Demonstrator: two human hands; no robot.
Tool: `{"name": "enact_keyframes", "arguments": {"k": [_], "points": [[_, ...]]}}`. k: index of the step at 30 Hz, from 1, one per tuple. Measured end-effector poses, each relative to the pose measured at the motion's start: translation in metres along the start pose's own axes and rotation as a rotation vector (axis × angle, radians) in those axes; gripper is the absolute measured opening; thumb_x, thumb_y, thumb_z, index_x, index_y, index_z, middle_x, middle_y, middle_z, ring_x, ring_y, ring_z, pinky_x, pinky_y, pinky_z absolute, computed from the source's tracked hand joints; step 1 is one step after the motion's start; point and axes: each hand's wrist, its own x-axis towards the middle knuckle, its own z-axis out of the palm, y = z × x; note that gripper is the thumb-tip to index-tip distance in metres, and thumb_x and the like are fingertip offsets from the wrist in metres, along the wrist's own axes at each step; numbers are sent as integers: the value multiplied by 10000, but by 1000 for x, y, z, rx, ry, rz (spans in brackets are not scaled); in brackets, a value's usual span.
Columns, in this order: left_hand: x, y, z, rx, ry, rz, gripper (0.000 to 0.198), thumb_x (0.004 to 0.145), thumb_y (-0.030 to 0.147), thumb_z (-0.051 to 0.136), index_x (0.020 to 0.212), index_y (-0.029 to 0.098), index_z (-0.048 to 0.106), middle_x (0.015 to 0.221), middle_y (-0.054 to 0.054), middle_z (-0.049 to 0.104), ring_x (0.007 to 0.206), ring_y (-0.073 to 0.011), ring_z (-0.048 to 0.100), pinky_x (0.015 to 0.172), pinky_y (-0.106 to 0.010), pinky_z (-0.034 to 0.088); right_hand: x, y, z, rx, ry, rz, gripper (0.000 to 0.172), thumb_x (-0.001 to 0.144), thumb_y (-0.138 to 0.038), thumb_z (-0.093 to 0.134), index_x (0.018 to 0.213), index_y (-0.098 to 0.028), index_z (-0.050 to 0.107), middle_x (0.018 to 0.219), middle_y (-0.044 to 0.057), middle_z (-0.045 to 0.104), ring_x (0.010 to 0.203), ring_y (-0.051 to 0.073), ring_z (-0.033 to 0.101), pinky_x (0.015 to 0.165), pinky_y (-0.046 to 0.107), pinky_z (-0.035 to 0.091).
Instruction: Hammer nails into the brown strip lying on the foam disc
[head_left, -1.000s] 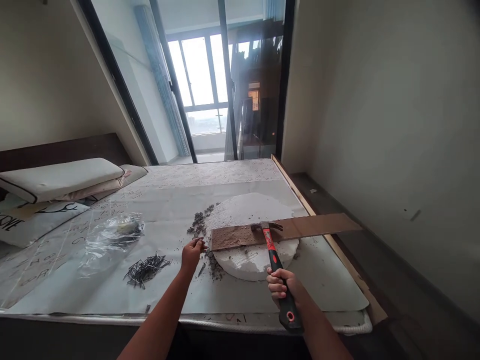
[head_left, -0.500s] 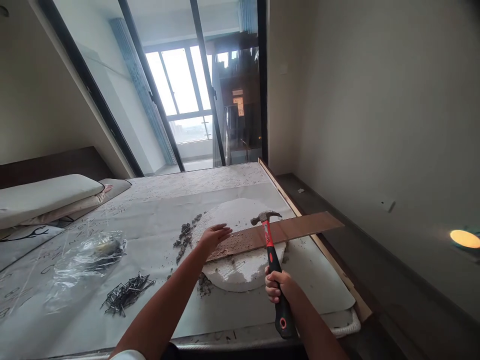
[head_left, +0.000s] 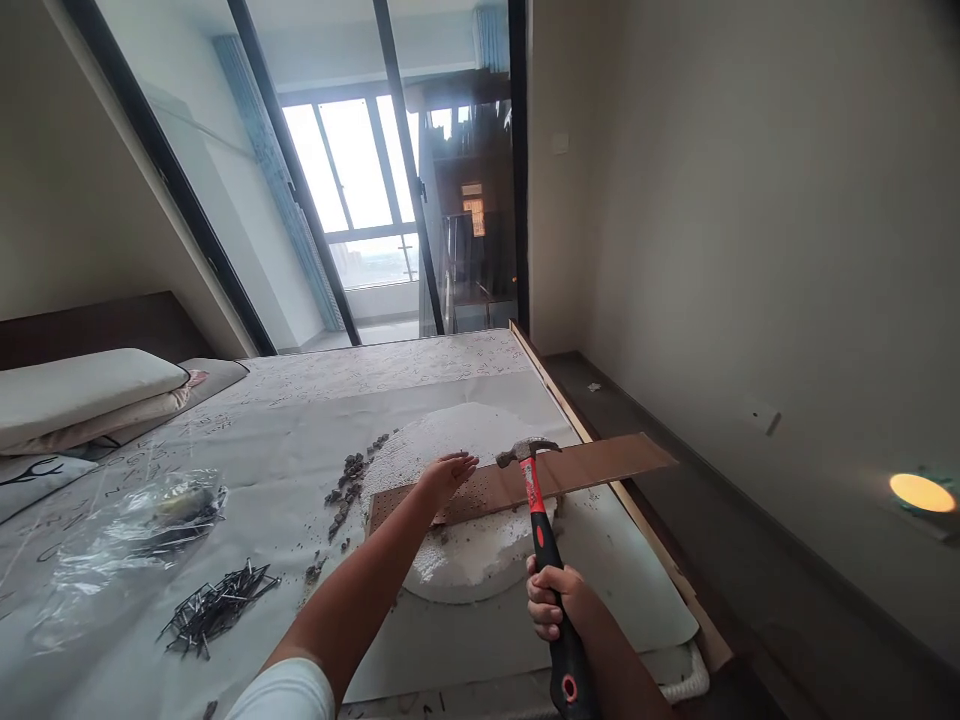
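My right hand point(head_left: 553, 600) is wrapped round the black grip of a claw hammer point(head_left: 532, 490), which has a red neck and a metal head. The hammer head appears just over a brown wooden board point(head_left: 600, 462), whose left part is dotted with many small marks or holes. Stretched out above that dotted part is my left hand point(head_left: 451, 474), its fingers extended to the right and partly hidden from me. The board lies across a round white foam-like slab point(head_left: 472, 425), its right end reaching past the bed's wooden edge.
A pile of nails point(head_left: 214, 605) lies on the sheet at left, beside a clear plastic bag point(head_left: 142, 540). Grey crumbs point(head_left: 346, 485) line the slab's left side. Folded bedding point(head_left: 90, 395) is at far left. A wooden bed rail point(head_left: 664, 545) runs along the right.
My left hand has moved right along the board, uncovering its left end. My right hand still holds the hammer in about the same place. The view has shifted slightly.
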Motion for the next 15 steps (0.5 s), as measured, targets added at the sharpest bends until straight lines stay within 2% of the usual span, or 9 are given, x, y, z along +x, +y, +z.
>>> {"name": "enact_keyframes", "arguments": {"k": [5, 10, 15], "points": [[5, -4, 1, -64, 40, -47, 121, 800, 80, 450, 797, 84, 570, 825, -125, 678, 914, -185, 645, 915, -299, 484, -2, -4, 2, 5, 1, 14, 302, 470, -243, 519, 719, -225, 350, 371, -160, 295, 288, 7, 220, 351, 168, 83], [4, -1, 2, -96, 37, -51, 106, 809, 178, 531, 774, 93, 584, 806, -125, 680, 887, -202, 652, 871, -286, 508, -5, -9, 8, 3, 23, 32, 318, 433, -242, 522, 699, -227, 347, 347, -159, 298, 283, 8, 217, 343, 166, 103], [4, 1, 9, -98, 59, -88, 50, 783, 114, 551, 801, 84, 586, 792, -136, 683, 877, -217, 655, 867, -291, 512, -8, -11, 10, -8, 51, 22, 305, 435, -232, 514, 697, -224, 358, 358, -152, 313, 294, 7, 224, 337, 156, 130]]}}
